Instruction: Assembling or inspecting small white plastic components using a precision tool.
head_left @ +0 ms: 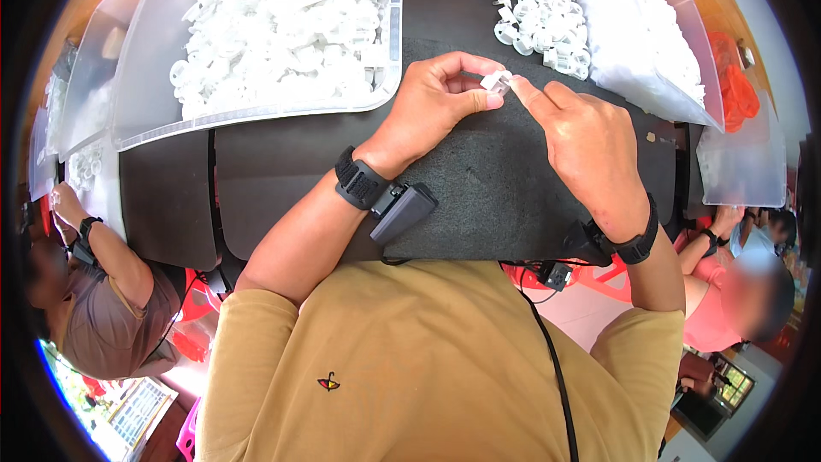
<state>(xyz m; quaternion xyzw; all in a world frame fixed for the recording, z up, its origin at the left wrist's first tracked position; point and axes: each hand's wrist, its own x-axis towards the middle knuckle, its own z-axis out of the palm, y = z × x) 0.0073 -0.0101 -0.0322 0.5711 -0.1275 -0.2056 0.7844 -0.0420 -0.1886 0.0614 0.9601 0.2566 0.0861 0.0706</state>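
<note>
Between the thumb and forefinger of my left hand (432, 107) is a small white plastic part (496, 82), gripped over the dark table. My right hand (590, 137) comes in from the right, its forefinger stretched to the part's right side and its other fingers curled in. The thumb of that hand is mostly hidden. Beyond my hands, a loose pile of similar white plastic parts (543, 21) lies on the table. A large clear bin (256, 118) heaped with white plastic parts stands to the left of it.
At the right, another clear bin (684, 107) holds a white bag and more white parts. An orange-red plastic bag (737, 90) hangs beside it. The dark tabletop (479, 197) reaches to my body. One person (103, 291) sits at left, another (718, 299) at right.
</note>
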